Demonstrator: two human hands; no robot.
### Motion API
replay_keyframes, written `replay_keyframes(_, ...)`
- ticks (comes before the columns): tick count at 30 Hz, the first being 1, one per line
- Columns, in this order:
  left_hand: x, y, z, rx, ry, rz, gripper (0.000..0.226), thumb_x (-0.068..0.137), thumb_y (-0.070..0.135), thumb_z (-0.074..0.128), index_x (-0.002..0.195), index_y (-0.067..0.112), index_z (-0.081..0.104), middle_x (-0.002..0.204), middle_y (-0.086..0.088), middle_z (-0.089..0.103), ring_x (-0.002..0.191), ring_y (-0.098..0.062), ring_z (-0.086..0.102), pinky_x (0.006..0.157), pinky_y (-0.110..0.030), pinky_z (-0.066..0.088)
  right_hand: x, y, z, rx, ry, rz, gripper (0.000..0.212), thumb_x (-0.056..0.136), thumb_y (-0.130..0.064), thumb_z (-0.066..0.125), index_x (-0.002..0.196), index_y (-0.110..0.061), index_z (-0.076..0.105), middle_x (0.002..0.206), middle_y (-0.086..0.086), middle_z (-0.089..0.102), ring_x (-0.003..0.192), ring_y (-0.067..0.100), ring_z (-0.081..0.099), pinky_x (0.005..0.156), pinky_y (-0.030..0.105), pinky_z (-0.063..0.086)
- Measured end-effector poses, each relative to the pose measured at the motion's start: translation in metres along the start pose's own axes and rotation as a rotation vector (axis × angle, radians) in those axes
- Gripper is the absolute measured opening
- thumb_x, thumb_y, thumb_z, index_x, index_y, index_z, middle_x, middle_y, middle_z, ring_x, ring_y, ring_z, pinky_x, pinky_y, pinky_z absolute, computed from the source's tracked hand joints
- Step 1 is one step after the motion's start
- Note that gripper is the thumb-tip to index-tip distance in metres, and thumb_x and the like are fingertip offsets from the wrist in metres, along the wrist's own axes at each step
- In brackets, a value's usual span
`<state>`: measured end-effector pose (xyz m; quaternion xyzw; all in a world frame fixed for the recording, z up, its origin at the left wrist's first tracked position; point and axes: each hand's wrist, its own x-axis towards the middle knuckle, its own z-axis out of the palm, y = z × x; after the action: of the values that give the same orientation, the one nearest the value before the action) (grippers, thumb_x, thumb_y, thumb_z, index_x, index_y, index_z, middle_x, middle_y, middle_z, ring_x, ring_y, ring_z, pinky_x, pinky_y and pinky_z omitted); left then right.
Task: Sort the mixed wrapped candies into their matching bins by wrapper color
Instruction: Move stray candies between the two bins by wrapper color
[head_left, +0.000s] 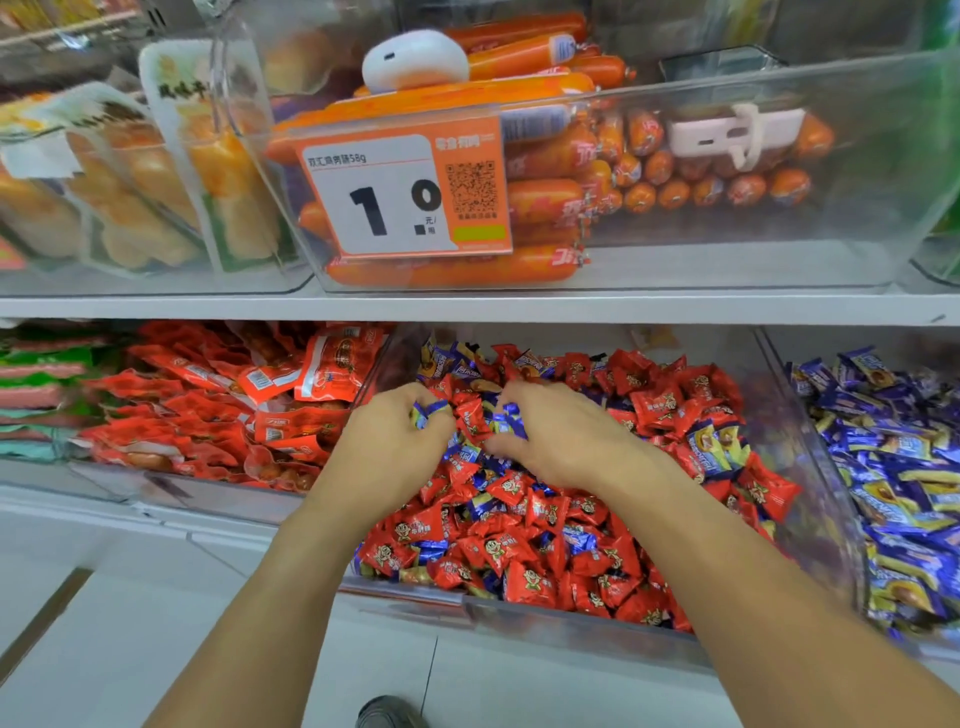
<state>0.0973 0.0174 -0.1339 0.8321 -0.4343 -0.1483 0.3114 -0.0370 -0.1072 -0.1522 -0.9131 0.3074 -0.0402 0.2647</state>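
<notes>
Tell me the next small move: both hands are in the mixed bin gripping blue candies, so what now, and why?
Probably lift both hands clear and carry the handfuls right. The left hand and right hand each grip blue candies over the mostly red middle bin, while the bin of blue wrappers sits just to its right.

"1.0", "58g" on price tag (402, 195)

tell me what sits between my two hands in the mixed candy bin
In the head view, red-wrapped candies fill the gap between the left hand and right hand.
</notes>
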Motion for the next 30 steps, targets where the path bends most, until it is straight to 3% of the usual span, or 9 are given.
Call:
replay_keyframes(4,-0.001,0.005,0.001,0.089,0.027,0.034,0.023,0.094,0.04,0.057,0.082,0.02,0.053,0.045,0.005,0.043,0.033,-0.008,0.036,0.038,-0.017,0.027,-0.002,0.001,-0.006,-0.068,-0.125,-0.051,0.043,0.091,-0.038,0.068,0.132,-0.035,0.055,0.134,0.005,0.055,0.127,0.024,0.047,0.095,0.039,0.045)
replay_keyframes(8,-0.002,0.003,0.0,0.214,-0.105,0.133,0.018,0.096,0.032,0.056,0.114,0.03,0.057,0.057,0.004,0.054,0.036,-0.008,0.04,0.04,-0.018,0.032,-0.004,0.0,-0.008,-0.1,-0.106,-0.044,0.036,0.088,-0.035,0.073,0.123,-0.034,0.066,0.128,0.005,0.062,0.124,0.023,0.053,0.098,0.039,0.046)
replay_keyframes(10,-0.003,0.004,0.0,0.283,-0.246,0.163,0.032,0.099,0.029,0.053,0.129,0.04,0.053,0.09,0.003,0.066,0.053,-0.004,0.056,0.056,-0.021,0.049,-0.004,0.0,-0.005,-0.124,-0.059,-0.032,0.036,0.086,-0.037,0.075,0.121,-0.033,0.066,0.129,0.003,0.061,0.122,0.024,0.054,0.092,0.038,0.047)
replay_keyframes(13,-0.004,0.009,0.0,0.397,-0.314,0.148,0.032,0.101,0.026,0.05,0.129,0.04,0.058,0.119,0.002,0.05,0.096,-0.016,0.06,0.087,-0.027,0.048,-0.005,0.002,-0.005,-0.107,-0.013,-0.025,0.033,0.089,-0.041,0.071,0.119,-0.029,0.063,0.115,0.001,0.059,0.106,0.024,0.057,0.077,0.032,0.042)
replay_keyframes(18,0.001,0.012,0.006,0.476,-0.259,0.131,0.02,0.093,0.026,0.061,0.112,0.034,0.061,0.112,-0.003,0.045,0.071,-0.014,0.053,0.075,-0.027,0.046,-0.018,0.007,-0.018,0.117,0.086,-0.038,0.016,0.093,-0.043,0.063,0.101,-0.03,0.062,0.08,-0.008,0.063,0.071,0.014,0.059,0.06,0.029,0.043)
replay_keyframes(20,0.0,0.012,0.005,0.488,-0.221,0.104,0.021,0.09,0.028,0.064,0.11,0.031,0.058,0.112,-0.002,0.047,0.075,-0.015,0.052,0.077,-0.03,0.047,-0.022,0.01,-0.025,0.182,0.127,0.012,0.021,0.094,-0.043,0.061,0.106,-0.026,0.062,0.076,-0.007,0.06,0.063,0.01,0.053,0.054,0.027,0.037)
replay_keyframes(25,-0.004,0.011,-0.003,0.32,-0.101,0.158,0.004,0.093,0.034,0.061,0.089,0.034,0.059,0.101,0.0,0.054,0.068,-0.015,0.056,0.063,-0.028,0.04,-0.032,0.017,-0.037,0.421,0.156,0.136,0.051,0.095,-0.042,0.06,0.14,-0.019,0.051,0.123,0.0,0.065,0.104,0.013,0.063,0.078,0.024,0.039)
replay_keyframes(28,-0.007,0.017,-0.006,0.006,-0.066,0.126,0.012,0.095,0.033,0.058,0.084,0.028,0.057,0.074,-0.003,0.057,0.047,-0.019,0.04,0.048,-0.025,0.035,-0.035,0.017,-0.035,0.642,0.132,0.198,0.039,0.093,-0.037,0.063,0.127,-0.021,0.059,0.069,-0.002,0.057,0.048,0.007,0.051,0.056,0.027,0.039)
replay_keyframes(30,-0.012,0.031,-0.006,-0.267,-0.098,0.042,0.014,0.097,0.031,0.057,0.086,0.023,0.056,0.056,-0.008,0.039,0.046,-0.019,0.026,0.043,-0.026,0.025,-0.038,0.019,-0.036,0.734,0.103,0.235,0.038,0.091,-0.038,0.063,0.121,-0.015,0.06,0.061,0.004,0.056,0.045,0.013,0.047,0.047,0.026,0.038)
